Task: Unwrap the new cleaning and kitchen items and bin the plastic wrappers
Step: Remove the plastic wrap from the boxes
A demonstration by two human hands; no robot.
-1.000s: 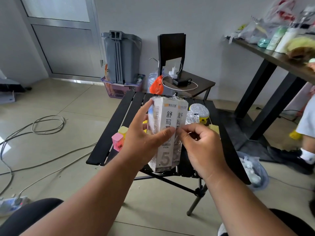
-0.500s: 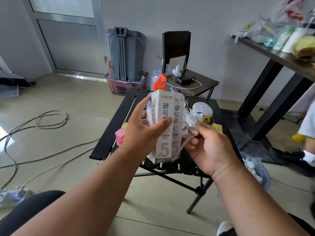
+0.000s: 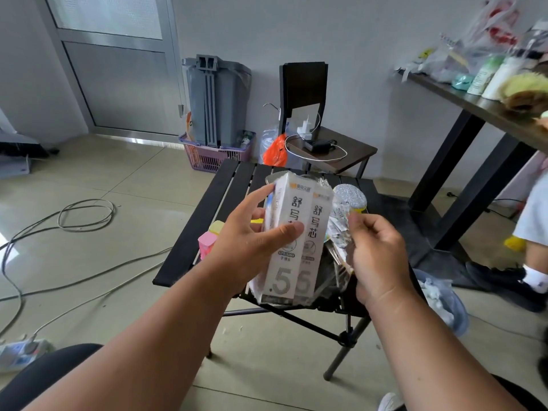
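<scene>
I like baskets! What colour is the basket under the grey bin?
The basket is light purple with a slotted, lattice-like wall, seen in the head view.

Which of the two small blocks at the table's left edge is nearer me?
The pink block. It sits at the nearer end; the yellow block lies just behind it, partly hidden by the left hand.

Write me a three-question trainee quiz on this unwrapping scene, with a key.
1. True or false: the left hand grips the white pack.
2. What does the right hand pinch? A) the clear plastic wrapper B) the pink block C) a cable
3. Fill in: the round silver scouring pad lies on the black ____ table.

Key: 1 true; 2 A; 3 slatted
</scene>
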